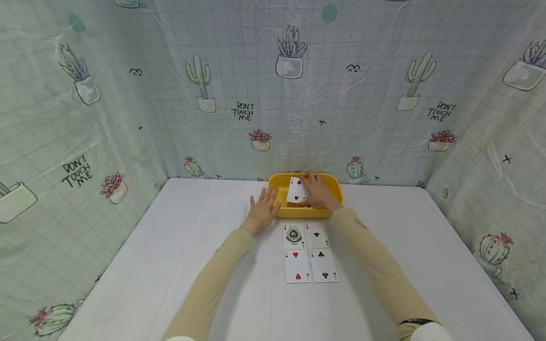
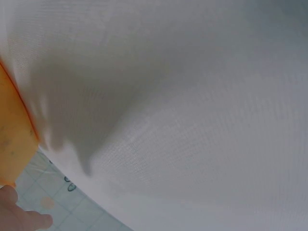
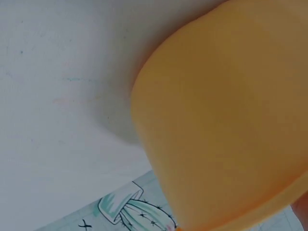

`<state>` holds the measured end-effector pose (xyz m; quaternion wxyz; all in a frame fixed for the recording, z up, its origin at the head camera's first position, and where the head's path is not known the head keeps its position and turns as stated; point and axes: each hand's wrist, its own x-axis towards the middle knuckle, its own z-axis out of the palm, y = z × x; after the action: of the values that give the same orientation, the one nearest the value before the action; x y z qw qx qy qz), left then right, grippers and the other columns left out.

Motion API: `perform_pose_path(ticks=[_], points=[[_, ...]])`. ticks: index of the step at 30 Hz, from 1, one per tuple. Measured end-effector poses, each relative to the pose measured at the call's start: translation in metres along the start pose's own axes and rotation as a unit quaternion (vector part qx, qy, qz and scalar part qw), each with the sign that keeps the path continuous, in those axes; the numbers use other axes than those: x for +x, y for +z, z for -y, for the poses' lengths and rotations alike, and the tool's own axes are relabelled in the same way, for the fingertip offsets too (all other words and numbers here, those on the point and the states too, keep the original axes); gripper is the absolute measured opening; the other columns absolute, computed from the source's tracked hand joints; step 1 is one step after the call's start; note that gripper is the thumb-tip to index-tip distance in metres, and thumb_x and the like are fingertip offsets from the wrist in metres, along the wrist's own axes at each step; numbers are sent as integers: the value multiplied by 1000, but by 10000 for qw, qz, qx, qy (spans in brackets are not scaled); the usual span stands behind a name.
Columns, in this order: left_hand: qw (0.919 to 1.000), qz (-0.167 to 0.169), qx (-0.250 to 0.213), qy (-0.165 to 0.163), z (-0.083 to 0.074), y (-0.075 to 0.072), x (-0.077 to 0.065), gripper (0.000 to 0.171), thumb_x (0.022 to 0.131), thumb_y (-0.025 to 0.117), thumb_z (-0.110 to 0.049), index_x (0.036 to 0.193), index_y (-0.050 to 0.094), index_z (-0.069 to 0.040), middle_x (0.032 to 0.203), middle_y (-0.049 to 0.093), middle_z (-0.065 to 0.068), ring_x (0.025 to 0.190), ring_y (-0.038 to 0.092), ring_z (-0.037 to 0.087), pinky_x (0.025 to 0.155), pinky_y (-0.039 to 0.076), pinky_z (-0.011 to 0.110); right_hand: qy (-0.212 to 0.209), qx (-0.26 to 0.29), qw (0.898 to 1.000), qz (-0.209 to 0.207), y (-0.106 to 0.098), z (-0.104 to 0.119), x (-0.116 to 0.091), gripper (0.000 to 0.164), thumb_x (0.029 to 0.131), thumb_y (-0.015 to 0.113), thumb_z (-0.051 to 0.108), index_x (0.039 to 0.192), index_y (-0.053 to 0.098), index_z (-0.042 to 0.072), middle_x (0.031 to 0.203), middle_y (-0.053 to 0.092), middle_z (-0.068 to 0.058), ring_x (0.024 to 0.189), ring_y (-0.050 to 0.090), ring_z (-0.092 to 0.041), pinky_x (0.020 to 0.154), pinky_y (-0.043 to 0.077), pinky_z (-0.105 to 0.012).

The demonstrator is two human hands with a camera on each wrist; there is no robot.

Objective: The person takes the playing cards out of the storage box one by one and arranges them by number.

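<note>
A yellow plastic bin stands at the back of the table. My right hand reaches over its right side and pinches a playing card with black spades, tilted up inside the bin. More cards show partly beneath that hand. At the bin's left rim rests my left hand, its fingers spread and straight. In front of the bin lie the ace of spades, ace of clubs, two of hearts and two of clubs, face up in two columns.
A white cloth covers the table. Behind and on both sides hangs a cactus-print sheet, meeting the table's back edge close behind the bin. The right wrist view is mostly filled by the bin's outer wall.
</note>
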<state>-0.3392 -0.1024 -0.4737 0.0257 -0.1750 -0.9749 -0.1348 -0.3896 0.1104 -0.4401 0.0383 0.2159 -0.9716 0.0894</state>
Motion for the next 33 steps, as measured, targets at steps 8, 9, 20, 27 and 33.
perform_pose_path(ticks=[8,9,20,27,33], points=[[10000,24,-17,-21,1,2,1,56,96,22,-44,145,6,-22,152,4,1,140,5,27,104,9,63,-17,-408,9988,-279,-10,0,-5,101,65,69,57,141,24,10,134,33,-15,121,33,-35,96,31,-55],[10000,39,-2,-31,1,1,1,56,96,21,-45,145,5,-22,152,4,0,140,5,26,104,9,63,-31,-429,9986,-298,-11,0,-6,101,65,69,58,141,24,10,133,33,-15,121,33,-34,97,31,-55],[10000,-4,-17,-34,0,-1,0,56,96,24,-43,145,6,-22,152,4,1,140,5,27,104,10,62,-324,-759,9954,-491,-26,0,-16,97,67,65,60,139,28,8,136,34,-15,123,33,-36,101,27,-56],[10000,-4,-78,-19,0,-2,0,56,96,24,-43,145,6,-22,152,5,1,140,5,26,104,10,63,-389,-745,9946,-603,-34,1,-27,97,66,67,58,140,26,10,137,33,-13,120,33,-36,96,30,-57],[10000,11,12,-27,2,2,1,56,96,20,-45,145,3,-23,152,3,0,140,5,26,104,10,63,-499,-708,9938,-698,-34,-3,-40,98,65,66,60,141,25,12,138,31,-12,122,31,-37,95,30,-57]])
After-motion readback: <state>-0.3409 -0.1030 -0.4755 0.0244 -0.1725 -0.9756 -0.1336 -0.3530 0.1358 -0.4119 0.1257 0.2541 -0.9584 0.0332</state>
